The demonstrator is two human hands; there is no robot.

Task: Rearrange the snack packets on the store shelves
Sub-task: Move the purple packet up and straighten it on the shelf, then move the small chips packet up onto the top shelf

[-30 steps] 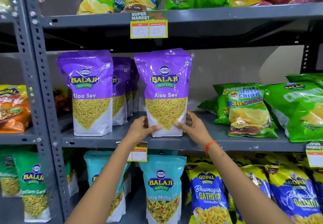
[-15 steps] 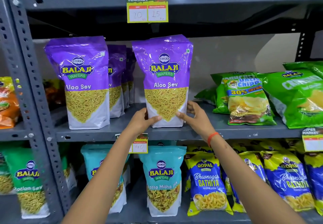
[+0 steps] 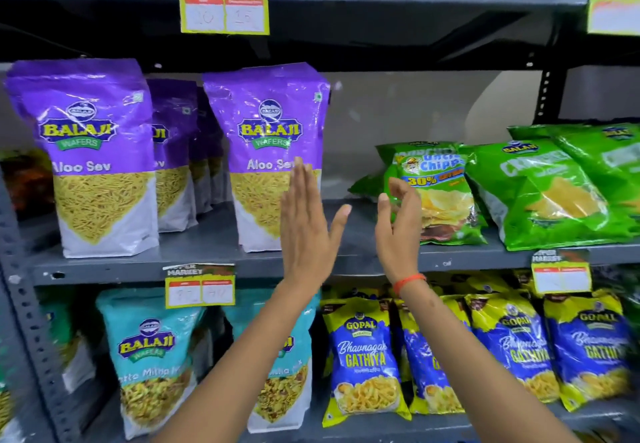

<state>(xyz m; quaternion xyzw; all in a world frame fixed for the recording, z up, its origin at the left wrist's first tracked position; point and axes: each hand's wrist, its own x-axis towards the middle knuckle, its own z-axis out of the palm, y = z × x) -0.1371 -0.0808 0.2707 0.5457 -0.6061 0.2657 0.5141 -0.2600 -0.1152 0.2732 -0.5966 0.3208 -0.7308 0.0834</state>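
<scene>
A purple Aloo Sev packet (image 3: 266,131) stands upright on the middle shelf (image 3: 349,257), free of both hands. My left hand (image 3: 306,226) is raised flat in front of its lower right corner, fingers straight, holding nothing. To its right, my right hand (image 3: 396,224) is open with curled fingers, just in front of a green Uncle Chipps packet (image 3: 438,186). Another purple Aloo Sev packet (image 3: 93,152) stands at the left, with more purple packets (image 3: 175,152) lined up behind it.
Large green chips bags (image 3: 561,186) lie at the right of the middle shelf. Below stand teal Balaji packets (image 3: 152,356) and blue-yellow Gopal Gathiya packets (image 3: 365,356). Price tags (image 3: 224,1) hang from shelf edges. A grey perforated upright (image 3: 24,304) stands at the left.
Both hands have let go of the purple Aloo Sev packet and moved right and up, away from it. The packet stays standing on the shelf. The view has shifted right.
</scene>
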